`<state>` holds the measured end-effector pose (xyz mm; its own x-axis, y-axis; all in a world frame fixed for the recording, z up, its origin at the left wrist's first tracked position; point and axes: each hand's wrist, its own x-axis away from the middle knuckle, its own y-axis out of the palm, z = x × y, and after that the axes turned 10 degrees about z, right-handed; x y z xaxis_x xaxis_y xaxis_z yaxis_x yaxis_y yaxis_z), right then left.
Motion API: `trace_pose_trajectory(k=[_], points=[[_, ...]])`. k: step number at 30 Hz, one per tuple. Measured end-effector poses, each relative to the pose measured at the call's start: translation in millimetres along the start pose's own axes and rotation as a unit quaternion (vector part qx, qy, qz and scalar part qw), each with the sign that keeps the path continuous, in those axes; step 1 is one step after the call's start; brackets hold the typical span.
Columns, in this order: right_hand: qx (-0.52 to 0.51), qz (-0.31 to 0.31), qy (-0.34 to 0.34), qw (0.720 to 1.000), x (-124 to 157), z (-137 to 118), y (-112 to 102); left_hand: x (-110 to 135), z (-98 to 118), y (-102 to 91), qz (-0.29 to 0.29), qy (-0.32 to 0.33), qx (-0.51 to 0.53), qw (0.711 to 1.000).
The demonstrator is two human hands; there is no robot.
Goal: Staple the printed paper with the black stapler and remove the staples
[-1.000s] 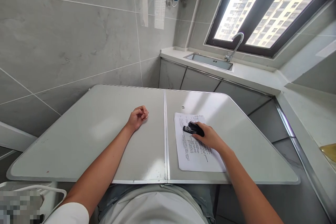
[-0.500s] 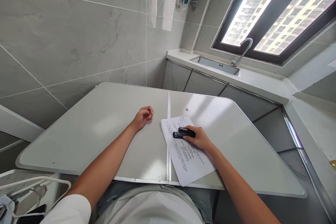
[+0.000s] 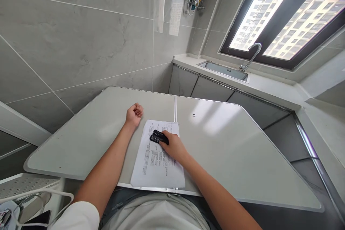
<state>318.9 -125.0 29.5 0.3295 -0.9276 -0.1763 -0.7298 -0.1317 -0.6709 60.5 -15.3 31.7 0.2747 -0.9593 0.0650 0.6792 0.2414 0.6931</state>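
My right hand [image 3: 174, 146] grips a black stapler [image 3: 159, 137] over printed sheets of paper [image 3: 157, 176]. The sheets lie on the folding table [image 3: 229, 158] across its centre seam, and their lower edge reaches the near rim. My left hand [image 3: 134, 114] rests on the tabletop beyond the paper's upper left corner, curled into a loose fist with nothing showing in it. Two small dark staple-like bits [image 3: 193, 115] lie right of the seam. My fingers cover part of the stapler's rear end.
A white basket [image 3: 35, 183] with cables and a dark flat object stands at the lower left, beside the table. Behind the table runs a counter with a sink [image 3: 225, 70] and a faucet [image 3: 253, 55] under a window. A tiled wall [image 3: 81, 43] borders the left.
The paper has shifted left and turned straighter, with my right hand and the stapler moving left along with it. My left hand has drawn left and slightly away from me. The view tilts slightly.
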Motion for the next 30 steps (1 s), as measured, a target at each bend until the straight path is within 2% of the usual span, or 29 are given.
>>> trace_pose_trajectory(k=[3, 7, 13, 19, 21, 23, 25, 27, 30], points=[[0.01, 0.002, 0.013, 1.0, -14.1, -17.3, 23.6, -13.3, 30.6, -22.9, 0.005, -0.006, 0.077, 0.997], [0.008, 0.006, 0.001, 1.0, -31.9, -34.5, 47.5, -19.5, 52.8, -46.5, -0.015, -0.012, 0.056, 0.998], [0.01, 0.009, -0.013, 1.0, -43.3, -45.0, 63.1, -20.4, 49.5, -69.1, 0.026, 0.07, 0.086, 0.993], [-0.04, -0.004, -0.031, 0.999, -47.9, -44.3, 65.0, -23.0, 46.8, -75.0, 0.017, 0.079, 0.095, 0.992], [-0.079, 0.019, -0.045, 0.996, -54.0, -32.9, 52.8, -21.8, 46.1, -74.3, 0.008, 0.074, 0.094, 0.993], [-0.088, 0.08, -0.043, 0.992, -62.9, -8.7, 27.9, -20.3, 45.0, -72.7, 0.005, 0.073, 0.09, 0.993], [-0.05, 0.15, -0.021, 0.987, -73.1, 28.8, -7.8, -19.4, 43.5, -69.9, 0.007, 0.079, 0.084, 0.993], [0.032, 0.219, 0.012, 0.975, -81.8, 74.3, -47.5, -18.7, 41.6, -66.2, 0.008, 0.089, 0.073, 0.993], [0.134, 0.233, 0.033, 0.963, -87.2, 139.3, -96.0, -17.0, 37.8, -61.0, -0.002, 0.094, 0.044, 0.995]])
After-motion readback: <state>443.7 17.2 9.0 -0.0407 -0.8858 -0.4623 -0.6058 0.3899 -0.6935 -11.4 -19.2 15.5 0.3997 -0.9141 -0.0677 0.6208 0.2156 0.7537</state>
